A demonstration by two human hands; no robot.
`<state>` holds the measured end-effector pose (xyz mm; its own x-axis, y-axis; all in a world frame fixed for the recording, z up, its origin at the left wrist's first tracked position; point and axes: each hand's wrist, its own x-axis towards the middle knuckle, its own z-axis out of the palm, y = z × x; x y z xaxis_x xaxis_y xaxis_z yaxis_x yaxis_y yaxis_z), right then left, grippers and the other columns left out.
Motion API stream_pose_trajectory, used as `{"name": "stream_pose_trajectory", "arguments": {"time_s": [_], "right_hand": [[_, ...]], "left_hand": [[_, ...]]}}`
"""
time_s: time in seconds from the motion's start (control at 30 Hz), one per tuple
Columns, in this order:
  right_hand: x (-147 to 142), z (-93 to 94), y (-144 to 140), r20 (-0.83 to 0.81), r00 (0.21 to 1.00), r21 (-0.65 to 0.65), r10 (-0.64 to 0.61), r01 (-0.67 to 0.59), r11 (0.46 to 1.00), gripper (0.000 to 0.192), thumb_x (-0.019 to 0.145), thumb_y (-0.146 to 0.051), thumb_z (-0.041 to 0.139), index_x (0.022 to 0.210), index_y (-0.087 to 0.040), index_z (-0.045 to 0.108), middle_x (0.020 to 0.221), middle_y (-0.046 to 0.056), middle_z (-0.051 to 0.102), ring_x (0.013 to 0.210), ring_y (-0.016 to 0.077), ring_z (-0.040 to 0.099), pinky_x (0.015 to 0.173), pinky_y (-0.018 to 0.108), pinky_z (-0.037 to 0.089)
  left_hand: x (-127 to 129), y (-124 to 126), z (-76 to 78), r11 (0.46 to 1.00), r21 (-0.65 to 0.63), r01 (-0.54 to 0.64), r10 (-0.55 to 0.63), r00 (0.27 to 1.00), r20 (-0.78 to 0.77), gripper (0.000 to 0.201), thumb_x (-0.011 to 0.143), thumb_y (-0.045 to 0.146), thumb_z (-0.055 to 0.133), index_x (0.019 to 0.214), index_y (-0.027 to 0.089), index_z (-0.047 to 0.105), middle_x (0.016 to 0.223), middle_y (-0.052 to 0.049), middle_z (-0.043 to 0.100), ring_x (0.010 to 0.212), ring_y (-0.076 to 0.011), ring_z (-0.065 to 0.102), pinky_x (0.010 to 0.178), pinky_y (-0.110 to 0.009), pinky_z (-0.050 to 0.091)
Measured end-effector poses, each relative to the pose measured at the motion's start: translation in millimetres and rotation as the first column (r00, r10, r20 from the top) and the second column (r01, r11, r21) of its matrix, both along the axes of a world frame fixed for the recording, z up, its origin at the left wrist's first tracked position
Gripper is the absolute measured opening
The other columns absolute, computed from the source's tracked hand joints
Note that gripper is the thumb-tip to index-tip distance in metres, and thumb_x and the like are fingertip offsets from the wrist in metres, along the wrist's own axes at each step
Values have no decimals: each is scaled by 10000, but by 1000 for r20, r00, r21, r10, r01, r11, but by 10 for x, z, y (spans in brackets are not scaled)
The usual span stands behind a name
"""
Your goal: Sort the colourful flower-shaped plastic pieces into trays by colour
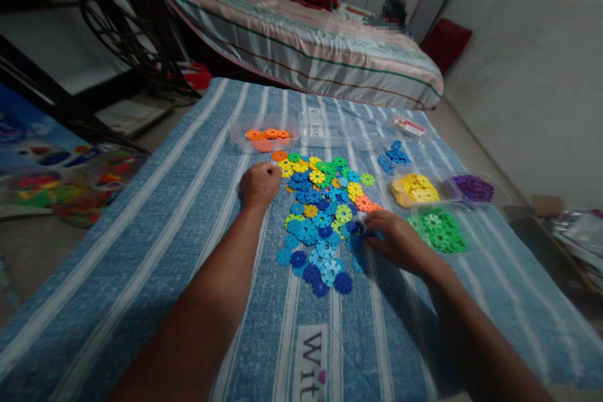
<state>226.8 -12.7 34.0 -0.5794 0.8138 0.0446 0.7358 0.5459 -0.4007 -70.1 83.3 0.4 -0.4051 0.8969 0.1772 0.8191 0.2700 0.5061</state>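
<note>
Take the pile as your clock's centre. Nearest you, at six o'clock, printed lettering [311, 355] runs along the striped cloth [188, 201]. Then comes the pile of notched discs [325, 213], overlapping and spread loosely, mostly blues at your end, with yellow, green and a few orange among them farther off. Between three and four o'clock, your right hand [393, 237] has its thumb and fingers pinched on a blue disc [374, 235] at the pile's edge. Just beyond that hand, toward three, green discs [440, 230] fill a clear tub [477, 235]. Yellow discs [417, 188] and, farther out, purple discs [473, 188] sit in tubs between two and three. At ten, your left hand [260, 185] rests curled beside the pile, well apart from the right; its fingertips are hidden, so you cannot tell whether it is closed. Past it at eleven, orange discs [269, 135] lie in another tub. Beyond the cloth, at twelve, stands a bed [301, 44].
</note>
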Motion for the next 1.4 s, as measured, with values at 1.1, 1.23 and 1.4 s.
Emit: {"name": "stream_pose_trajectory", "arguments": {"time_s": [1.1, 1.23, 1.4], "right_hand": [[-9, -478, 203, -222, 922, 374, -316, 380, 846, 225, 922, -299, 504, 873, -190, 694, 930, 101, 668, 895, 226, 600, 816, 342, 467], [-80, -626, 138, -285, 873, 287, -397, 472, 833, 232, 882, -342, 552, 954, -175, 697, 1019, 126, 652, 977, 259, 589, 876, 404, 483], [-216, -763, 28, -444, 800, 166, -405, 517, 839, 302, 858, -392, 565, 1023, -177, 698, 1141, 146, 640, 1093, 290, 580, 955, 478, 474]], "left_hand": [[-74, 26, -42, 1000, 25, 12, -12, 1000, 10, 312, 828, 322, 488, 896, 204, 769, 950, -52, 743, 829, -200, 635, 662, -268, 400], [-74, 26, -39, 1000, 27, 14, -14, 1000, 9, 305, 820, 327, 493, 866, 203, 767, 918, -54, 737, 810, -204, 633, 660, -269, 407], [-55, 13, -23, 999, 33, 32, -33, 999, 14, 311, 823, 313, 483, 874, 191, 764, 933, -58, 741, 836, -205, 641, 688, -268, 418]]}}
